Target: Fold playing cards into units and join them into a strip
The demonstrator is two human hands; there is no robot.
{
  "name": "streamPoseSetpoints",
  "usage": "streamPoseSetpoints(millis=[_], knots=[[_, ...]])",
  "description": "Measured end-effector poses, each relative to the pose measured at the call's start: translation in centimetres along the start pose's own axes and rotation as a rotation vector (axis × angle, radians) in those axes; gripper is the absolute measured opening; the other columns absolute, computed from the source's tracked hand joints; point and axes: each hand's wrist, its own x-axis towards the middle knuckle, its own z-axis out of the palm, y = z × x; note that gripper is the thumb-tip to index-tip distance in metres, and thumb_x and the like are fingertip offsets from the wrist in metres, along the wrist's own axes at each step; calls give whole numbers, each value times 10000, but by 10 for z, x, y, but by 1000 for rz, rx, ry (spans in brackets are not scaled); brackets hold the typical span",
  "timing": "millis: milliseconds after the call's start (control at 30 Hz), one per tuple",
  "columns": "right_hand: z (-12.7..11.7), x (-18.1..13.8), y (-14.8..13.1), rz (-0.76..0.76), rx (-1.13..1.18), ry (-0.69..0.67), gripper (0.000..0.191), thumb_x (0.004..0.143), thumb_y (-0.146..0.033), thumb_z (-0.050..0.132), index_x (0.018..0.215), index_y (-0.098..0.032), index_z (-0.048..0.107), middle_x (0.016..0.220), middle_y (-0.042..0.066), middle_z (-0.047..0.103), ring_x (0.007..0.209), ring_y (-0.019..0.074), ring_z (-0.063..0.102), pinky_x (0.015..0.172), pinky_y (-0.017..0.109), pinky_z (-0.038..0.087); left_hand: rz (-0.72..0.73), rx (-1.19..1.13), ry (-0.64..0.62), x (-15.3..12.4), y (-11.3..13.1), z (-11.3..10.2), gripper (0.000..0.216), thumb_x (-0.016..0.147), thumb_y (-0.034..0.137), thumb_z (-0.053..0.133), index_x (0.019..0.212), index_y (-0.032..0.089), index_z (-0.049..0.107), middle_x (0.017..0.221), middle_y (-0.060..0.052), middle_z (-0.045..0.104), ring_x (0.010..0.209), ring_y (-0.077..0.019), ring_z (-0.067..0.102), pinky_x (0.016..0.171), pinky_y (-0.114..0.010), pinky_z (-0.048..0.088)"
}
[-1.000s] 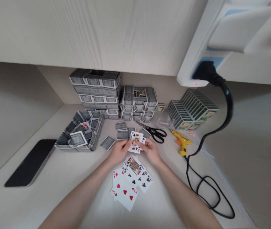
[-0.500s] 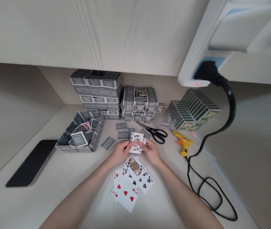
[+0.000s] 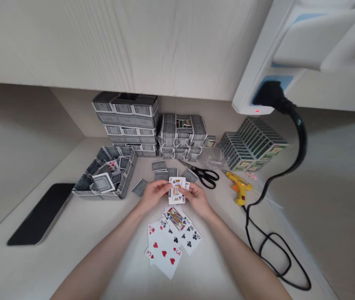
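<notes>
Both hands hold playing cards (image 3: 177, 196) face up above the table, a king of clubs on top and a queen peeking out at its right. My left hand (image 3: 154, 195) pinches the left edge, thumb on the face. From the other side, my right hand (image 3: 198, 200) grips them with its thumb over the king. Just below lie loose face-up cards (image 3: 164, 252), overlapping, among them a jack, a three of hearts and a five of diamonds. Face-down grey-backed cards (image 3: 161, 176) are scattered beyond my hands.
At left, a box made of cards (image 3: 126, 183) holds loose cards, beside a black phone (image 3: 41, 214). Card-built blocks (image 3: 130, 121) stand at the back. Rightward are black scissors (image 3: 207, 178), a yellow glue gun (image 3: 240, 187), its black cord (image 3: 285, 250) and green card boxes (image 3: 258, 141). A power strip (image 3: 266, 89) hangs above.
The held cards have shifted slightly left and toward me, showing more of the queen's right edge. My left hand has moved a little left. The cards on the table stay put.
</notes>
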Motion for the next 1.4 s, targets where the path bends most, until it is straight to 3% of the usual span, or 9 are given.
streamPoseSetpoints(millis=[300,700,1400], knots=[[-1,0,1,7,-22,6,329,631,-394,702,853,-159,638,759,28,693,649,170,623,602,285,492,-55,27,-27,2,-1,-2,283,654,389,648,555,136,571,482,29,555,463,-83,476,491,-205,384],[-2,1,1,24,-44,12,289,613,-371,716,774,-152,620,665,8,679,548,142,596,506,249,471,-73,24,-89,3,-4,-2,337,659,440,640,571,133,536,495,31,553,458,-71,468,465,-184,357],[-10,4,-1,61,-51,-116,331,611,-360,714,852,-152,624,751,26,693,649,162,630,616,286,493,-52,52,-99,2,-7,-3,313,691,420,621,601,127,560,522,21,572,471,-75,490,473,-182,377]])
